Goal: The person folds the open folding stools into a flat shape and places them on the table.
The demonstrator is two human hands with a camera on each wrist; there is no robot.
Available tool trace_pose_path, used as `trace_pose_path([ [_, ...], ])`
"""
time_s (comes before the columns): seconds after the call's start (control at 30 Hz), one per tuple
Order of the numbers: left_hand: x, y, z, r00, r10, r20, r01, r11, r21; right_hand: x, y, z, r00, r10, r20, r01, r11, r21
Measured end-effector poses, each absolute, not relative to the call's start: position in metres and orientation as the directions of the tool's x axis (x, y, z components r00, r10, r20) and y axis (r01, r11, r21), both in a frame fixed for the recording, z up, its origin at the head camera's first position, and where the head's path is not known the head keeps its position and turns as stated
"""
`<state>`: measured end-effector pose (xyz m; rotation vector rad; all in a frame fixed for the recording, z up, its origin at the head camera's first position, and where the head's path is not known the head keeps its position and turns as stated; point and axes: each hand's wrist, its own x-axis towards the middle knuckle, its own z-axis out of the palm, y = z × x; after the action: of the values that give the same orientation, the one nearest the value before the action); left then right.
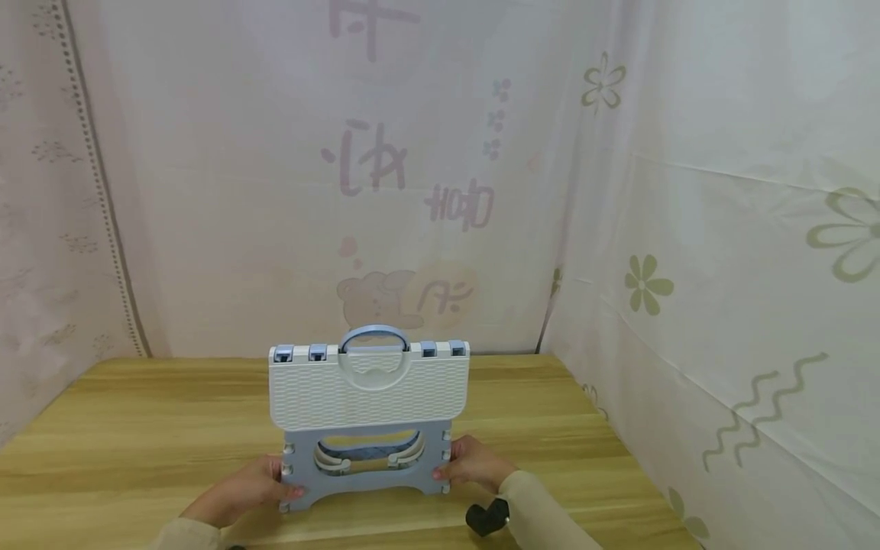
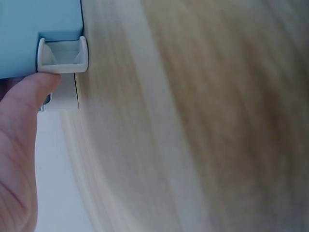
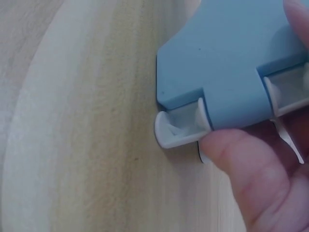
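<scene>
Step in hand, by my judgement: holding the folding stool [image 1: 370, 409] upright, apparently collapsed; the next move calls for an even grip on both sides. The left hand [image 1: 253, 485] and right hand [image 1: 477, 462] each pinch a lower side edge, so the stool sits between them, mostly above the grip, at the wooden table [image 1: 536, 428]; full footing unconfirmed.

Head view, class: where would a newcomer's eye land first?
On the white-and-blue folding stool, low in the middle, its arched handle on top. The left hand and right hand hold its lower sides. Behind the wooden table hangs a pale printed cloth.
</scene>
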<state>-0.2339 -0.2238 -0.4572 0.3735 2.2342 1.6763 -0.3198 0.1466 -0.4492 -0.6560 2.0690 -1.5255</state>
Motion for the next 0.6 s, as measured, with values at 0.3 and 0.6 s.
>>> trace_pose_path([
  [0.3, -0.2337, -0.2239, -0.4582, -0.909, 0.405, -0.093, 0.019, 0.263, 0.965, -0.3189, 0.1466, -0.4478, -0.772, -0.629, -0.090, -0.110, 0.272, -0.956],
  [0.6, -0.2333, -0.2235, -0.4575, -0.904, 0.421, -0.069, 0.039, 0.243, 0.969, -0.3185, 0.1468, -0.4470, -0.764, -0.638, -0.094, -0.100, 0.261, -0.960],
])
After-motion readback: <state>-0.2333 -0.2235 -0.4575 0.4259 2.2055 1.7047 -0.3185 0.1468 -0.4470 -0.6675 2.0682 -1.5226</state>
